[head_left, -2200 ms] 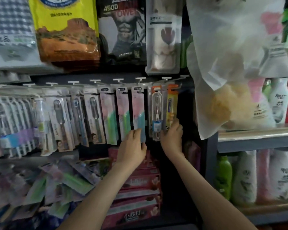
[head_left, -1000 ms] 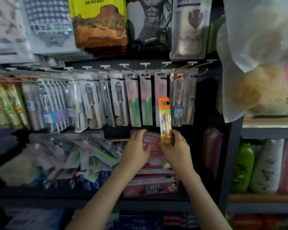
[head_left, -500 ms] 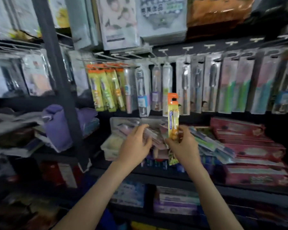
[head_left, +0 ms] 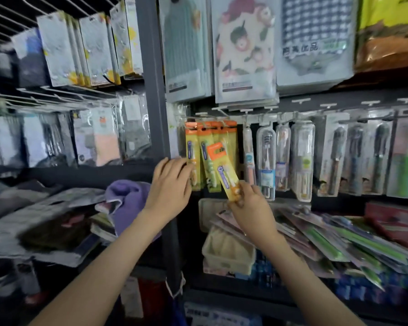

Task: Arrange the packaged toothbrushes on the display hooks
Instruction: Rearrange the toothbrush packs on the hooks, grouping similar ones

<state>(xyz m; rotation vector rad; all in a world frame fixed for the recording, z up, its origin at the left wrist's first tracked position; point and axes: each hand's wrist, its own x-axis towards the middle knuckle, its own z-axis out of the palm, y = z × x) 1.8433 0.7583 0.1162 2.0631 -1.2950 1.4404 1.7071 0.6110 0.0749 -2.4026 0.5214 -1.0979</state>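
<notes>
Two hands work at the display hooks: the right hand (head_left: 250,204) pinches the bottom end of one yellow, orange-topped toothbrush pack (head_left: 219,165), held tilted just in front of about four matching hanging packs (head_left: 204,161). The left hand (head_left: 170,184) lays fairly straight fingers against the leftmost of them. Four clear-cased toothbrushes (head_left: 265,161) hang beside these. Below, flat packs lie heaped over a pale bin (head_left: 229,257). Printing is too blurred to read

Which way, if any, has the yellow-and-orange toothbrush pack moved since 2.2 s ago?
Yes, leftwards: the yellow-and-orange toothbrush pack, in the right hand, went from the right end of the hook rail to the matching hung packs by the grey post.
</notes>
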